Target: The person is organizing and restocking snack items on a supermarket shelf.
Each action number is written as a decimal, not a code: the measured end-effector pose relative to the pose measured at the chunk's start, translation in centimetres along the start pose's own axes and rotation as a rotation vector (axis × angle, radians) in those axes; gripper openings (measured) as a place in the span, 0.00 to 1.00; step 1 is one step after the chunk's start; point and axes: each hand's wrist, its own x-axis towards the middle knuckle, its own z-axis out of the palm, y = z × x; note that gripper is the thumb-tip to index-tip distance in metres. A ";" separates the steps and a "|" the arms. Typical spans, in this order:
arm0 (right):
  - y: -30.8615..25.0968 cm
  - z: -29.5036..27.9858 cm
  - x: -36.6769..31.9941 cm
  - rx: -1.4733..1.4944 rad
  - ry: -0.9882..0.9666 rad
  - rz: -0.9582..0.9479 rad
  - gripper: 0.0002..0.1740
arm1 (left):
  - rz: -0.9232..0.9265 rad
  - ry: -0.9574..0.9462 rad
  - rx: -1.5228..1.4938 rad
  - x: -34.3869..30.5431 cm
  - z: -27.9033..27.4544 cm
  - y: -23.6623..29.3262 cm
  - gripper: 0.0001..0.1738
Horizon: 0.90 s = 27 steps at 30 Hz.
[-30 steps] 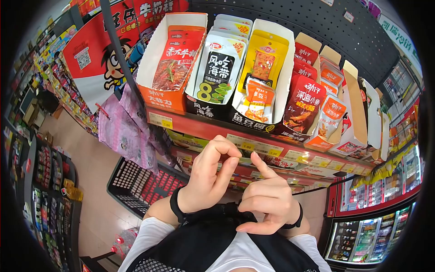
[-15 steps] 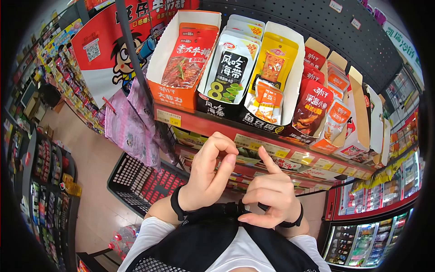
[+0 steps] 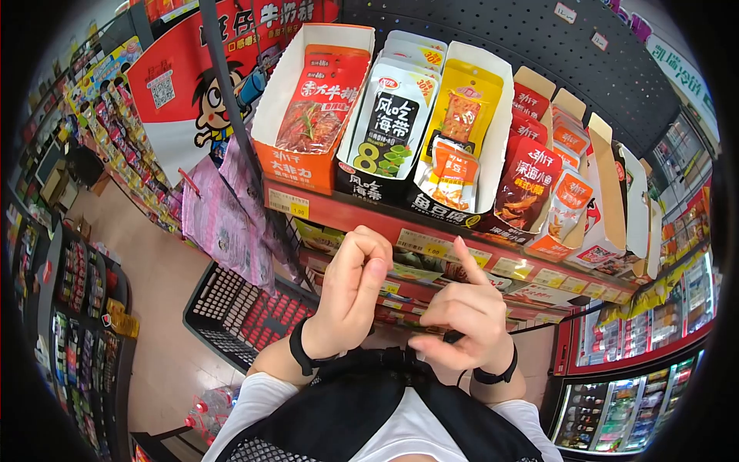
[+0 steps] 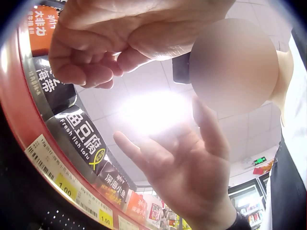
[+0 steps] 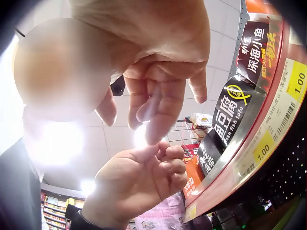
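Note:
My left hand [image 3: 357, 289] is raised in front of the shelf edge, its fingers curled in toward the palm and the thumb close to them. Nothing shows between its fingers in the left wrist view. To its right is my right hand [image 3: 467, 316], index finger pointing up, thumb held apart and the other fingers loosely bent, with nothing in it. The hands are apart. Beyond them stand open boxes of snacks: a red packet [image 3: 322, 100], white-and-black seaweed packets [image 3: 389, 115], a yellow packet [image 3: 463, 100] with an orange-and-white one [image 3: 449, 175], and dark red fish packets [image 3: 525, 181].
Price tags [image 3: 289, 204] line the red shelf edge. A shopping basket [image 3: 250, 312] is below left, beside hanging pink bags [image 3: 223, 219]. Lit drink coolers [image 3: 608, 408] stand at the right. Plastic bottles [image 3: 206, 412] are on the floor at the lower left.
My left hand's fingers have drawn in and its thumb has come closer to them. My right hand has shifted slightly right, away from the left. The shelf has shifted right in view.

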 end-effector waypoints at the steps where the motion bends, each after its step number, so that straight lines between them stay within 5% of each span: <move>1: 0.0 0.0 0.1 -0.047 0.035 -0.001 0.11 | 0.003 -0.004 0.014 0.0 -0.1 0.0 0.09; 8: 0.2 0.5 0.5 -0.112 0.388 0.239 0.15 | -0.014 -0.049 0.067 -0.3 -0.7 -0.3 0.10; 13: 1.4 0.3 1.4 -0.256 0.319 0.308 0.28 | -0.036 -0.022 0.019 -0.8 -0.8 -0.9 0.06; 27: 2.5 -0.8 3.1 -0.590 0.202 0.298 0.10 | -0.005 -0.147 0.149 -2.2 -1.4 -2.5 0.08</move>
